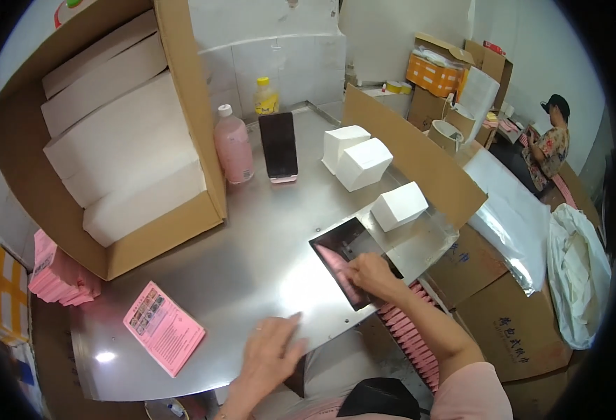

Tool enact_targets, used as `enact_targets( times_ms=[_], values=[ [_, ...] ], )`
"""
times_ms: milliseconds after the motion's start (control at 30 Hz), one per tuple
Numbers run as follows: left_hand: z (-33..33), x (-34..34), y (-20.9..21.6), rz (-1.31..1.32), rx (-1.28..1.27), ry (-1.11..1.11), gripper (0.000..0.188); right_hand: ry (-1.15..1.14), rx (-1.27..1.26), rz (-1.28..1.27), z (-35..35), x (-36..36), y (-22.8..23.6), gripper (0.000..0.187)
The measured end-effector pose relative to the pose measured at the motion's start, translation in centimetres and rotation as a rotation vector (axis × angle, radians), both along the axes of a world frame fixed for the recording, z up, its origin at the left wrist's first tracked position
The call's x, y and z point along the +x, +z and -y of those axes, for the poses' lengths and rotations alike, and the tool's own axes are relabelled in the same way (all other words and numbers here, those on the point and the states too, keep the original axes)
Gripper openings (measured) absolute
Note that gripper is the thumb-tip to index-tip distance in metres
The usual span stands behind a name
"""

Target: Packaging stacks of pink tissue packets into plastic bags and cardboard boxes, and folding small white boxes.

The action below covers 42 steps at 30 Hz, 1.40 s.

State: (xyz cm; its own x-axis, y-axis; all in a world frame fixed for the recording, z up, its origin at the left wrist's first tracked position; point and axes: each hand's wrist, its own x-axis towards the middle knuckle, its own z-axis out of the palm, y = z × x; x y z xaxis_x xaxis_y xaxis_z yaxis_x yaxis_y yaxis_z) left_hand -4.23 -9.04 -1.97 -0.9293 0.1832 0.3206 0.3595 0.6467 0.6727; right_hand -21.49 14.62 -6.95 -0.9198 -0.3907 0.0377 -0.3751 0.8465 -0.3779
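Observation:
My right hand point(376, 275) reaches over a dark rectangular opening point(359, 241) in the metal tabletop, its fingers curled down. A flat pink piece point(336, 264) shows inside the opening by my fingertips; what they grip is hidden. Above the table's near edge, my left hand point(269, 350) is open with fingers apart and holds nothing. Left of it lies a stack of pink printed cards or packets point(164, 330). Beyond the opening a white paper block point(399, 207) sits at the tray area, and two more white blocks point(365, 164) stand together farther back.
On the left, a large cardboard box point(213, 168) holds white paper bundles point(126, 140). Pink packets point(59, 273) are piled beside it. A pink bottle point(234, 147), a yellow-capped bottle point(266, 98) and a propped phone point(278, 143) stand behind. A cardboard panel point(413, 150) borders the right. Another person point(553, 150) sits far right.

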Motion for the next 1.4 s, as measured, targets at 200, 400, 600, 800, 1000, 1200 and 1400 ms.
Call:
enact_targets(
  times_ms=[200,400,600,800,1000,1200,1400],
  values=[
    [11.1,4.5,0.4,-0.431,-0.294,0.861,0.034,-0.067,-0.044,-0.846,-1.6,0.2,7.8,0.02],
    [16.8,6.4,-1.9,0.045,-0.722,0.858,0.024,-0.217,0.096,-0.88,-6.0,-4.8,4.4,0.012],
    [7.8,0.5,-1.1,-0.162,-0.082,0.497,0.034,-0.177,-0.151,-0.849,-6.3,-5.1,4.5,0.013],
    [-0.7,-2.7,-1.5,-0.212,-0.4,0.138,0.026,-0.209,-0.113,-0.769,-6.0,-4.5,5.4,0.013],
    [-0.5,-2.7,-1.7,-0.167,-0.268,0.146,0.02,-0.198,-0.137,-0.827,-7.1,-4.5,5.1,0.031],
    [-0.2,-2.4,-2.3,-0.156,-0.121,-0.043,0.043,0.392,-0.282,-0.823,0.6,3.2,4.1,0.044],
    [-2.1,-1.6,-1.3,-0.103,-0.439,0.221,0.081,0.564,-0.096,-0.665,3.8,7.0,2.5,0.041]
  ],
)
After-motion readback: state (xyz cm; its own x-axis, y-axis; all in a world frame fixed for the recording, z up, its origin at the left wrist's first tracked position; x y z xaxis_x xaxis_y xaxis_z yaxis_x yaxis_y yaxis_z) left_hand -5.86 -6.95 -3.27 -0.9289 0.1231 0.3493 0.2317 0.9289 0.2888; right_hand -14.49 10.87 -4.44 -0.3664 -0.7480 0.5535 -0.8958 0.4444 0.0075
